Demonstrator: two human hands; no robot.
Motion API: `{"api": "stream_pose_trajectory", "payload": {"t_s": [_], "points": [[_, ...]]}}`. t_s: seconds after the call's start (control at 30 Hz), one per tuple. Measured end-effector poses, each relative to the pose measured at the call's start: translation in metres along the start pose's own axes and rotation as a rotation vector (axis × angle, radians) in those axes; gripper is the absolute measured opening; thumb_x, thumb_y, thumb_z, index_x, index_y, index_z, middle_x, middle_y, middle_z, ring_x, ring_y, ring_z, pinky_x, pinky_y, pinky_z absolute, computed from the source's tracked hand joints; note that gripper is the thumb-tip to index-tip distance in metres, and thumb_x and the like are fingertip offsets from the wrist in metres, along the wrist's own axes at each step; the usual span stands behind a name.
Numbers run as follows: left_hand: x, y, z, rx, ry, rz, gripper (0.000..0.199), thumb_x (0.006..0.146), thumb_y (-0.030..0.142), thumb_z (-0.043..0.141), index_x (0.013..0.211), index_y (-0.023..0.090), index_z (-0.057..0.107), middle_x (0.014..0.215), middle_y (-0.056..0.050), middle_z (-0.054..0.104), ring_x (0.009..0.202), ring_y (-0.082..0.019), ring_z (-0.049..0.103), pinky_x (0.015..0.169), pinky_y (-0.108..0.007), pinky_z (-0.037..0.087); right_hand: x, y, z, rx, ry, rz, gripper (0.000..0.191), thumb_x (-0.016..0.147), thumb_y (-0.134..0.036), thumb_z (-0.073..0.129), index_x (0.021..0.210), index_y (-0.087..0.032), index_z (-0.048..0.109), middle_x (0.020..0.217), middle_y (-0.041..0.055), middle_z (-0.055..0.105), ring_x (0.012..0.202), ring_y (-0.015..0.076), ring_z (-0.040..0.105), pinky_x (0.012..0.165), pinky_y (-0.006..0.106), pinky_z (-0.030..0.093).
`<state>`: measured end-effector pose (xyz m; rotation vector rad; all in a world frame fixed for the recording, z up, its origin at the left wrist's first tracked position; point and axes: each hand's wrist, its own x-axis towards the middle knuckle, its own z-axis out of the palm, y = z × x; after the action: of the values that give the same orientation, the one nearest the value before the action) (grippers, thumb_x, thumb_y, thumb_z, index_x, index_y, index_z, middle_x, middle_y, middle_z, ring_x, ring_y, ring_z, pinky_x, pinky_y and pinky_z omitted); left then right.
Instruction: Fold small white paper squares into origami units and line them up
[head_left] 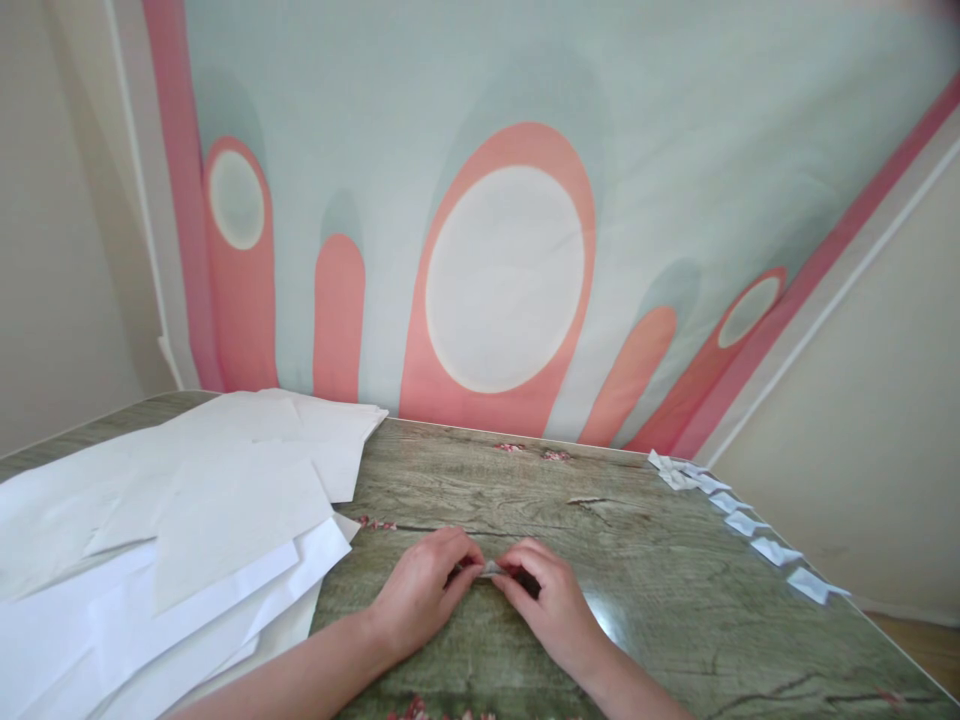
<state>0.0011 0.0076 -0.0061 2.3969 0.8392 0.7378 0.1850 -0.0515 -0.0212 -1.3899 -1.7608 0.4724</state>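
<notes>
Between my two hands is a small folded piece of white paper (491,569), mostly covered by the fingers. My left hand (429,582) pinches its left end with thumb and forefinger. The right end is pinched the same way by my right hand (547,602). Both hands are low over the wood-patterned table (600,560), near its middle. How the paper is folded under the fingertips is hidden.
Loose white sheets (232,510) lie in an overlapping pile on the left of the table. Several small folded paper pieces (776,551) form a row along the right edge. Behind the table hangs a pale green and coral backdrop (637,180).
</notes>
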Motion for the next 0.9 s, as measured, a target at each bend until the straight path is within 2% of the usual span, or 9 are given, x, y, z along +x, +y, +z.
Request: {"api": "stream_pose_trajectory", "payload": {"t_s": [0.2,0.33,0.5,0.7,0.9], "points": [[0.0010,-0.0012,-0.0002,0.015,-0.001,-0.024,0.009,0.083,0.016,0.051,0.081,0.020,0.058,0.080,-0.001,0.060,0.078,-0.016,0.054,0.071,-0.025,0.041,-0.0008,-0.0015,-0.0012,0.044,-0.016,-0.032,0.005,0.083,-0.021,0.061,0.086,-0.019,0.064,0.082,0.0020,0.059,0.075,0.0154,0.056,0.068,0.026,0.044],[0.0016,0.0010,-0.0017,0.026,-0.027,-0.055,0.007,0.079,0.015,0.055,0.078,0.020,0.059,0.078,0.000,0.060,0.075,-0.015,0.055,0.069,-0.024,0.040,-0.0007,-0.0024,-0.0025,0.076,-0.004,-0.043,0.009,0.085,-0.018,0.055,0.087,-0.019,0.064,0.083,0.0023,0.059,0.078,0.0151,0.057,0.071,0.025,0.044],[0.0015,0.0001,-0.0003,0.032,-0.033,-0.065,0.006,0.077,0.014,0.057,0.078,0.020,0.059,0.077,0.001,0.061,0.075,-0.015,0.055,0.067,-0.023,0.040,-0.0012,0.0016,0.0011,0.046,0.022,-0.042,0.009,0.078,-0.010,0.060,0.079,-0.019,0.061,0.078,0.0007,0.057,0.072,0.0142,0.056,0.066,0.024,0.044],[0.0012,-0.0012,0.0006,0.038,-0.038,-0.051,0.005,0.079,0.016,0.057,0.079,0.020,0.059,0.077,0.001,0.061,0.074,-0.015,0.055,0.068,-0.023,0.040,-0.0018,0.0044,0.0033,0.040,0.057,-0.031,0.014,0.074,-0.006,0.061,0.078,-0.019,0.057,0.077,-0.0006,0.055,0.070,0.0141,0.055,0.064,0.024,0.044],[0.0017,0.0003,-0.0008,0.041,-0.057,-0.012,0.009,0.082,0.018,0.055,0.081,0.022,0.064,0.080,0.000,0.061,0.079,-0.016,0.056,0.071,-0.023,0.041,-0.0004,0.0035,0.0013,0.015,-0.009,-0.052,0.010,0.078,-0.009,0.061,0.080,-0.020,0.063,0.080,0.0009,0.057,0.076,0.0153,0.056,0.069,0.025,0.044]]}}
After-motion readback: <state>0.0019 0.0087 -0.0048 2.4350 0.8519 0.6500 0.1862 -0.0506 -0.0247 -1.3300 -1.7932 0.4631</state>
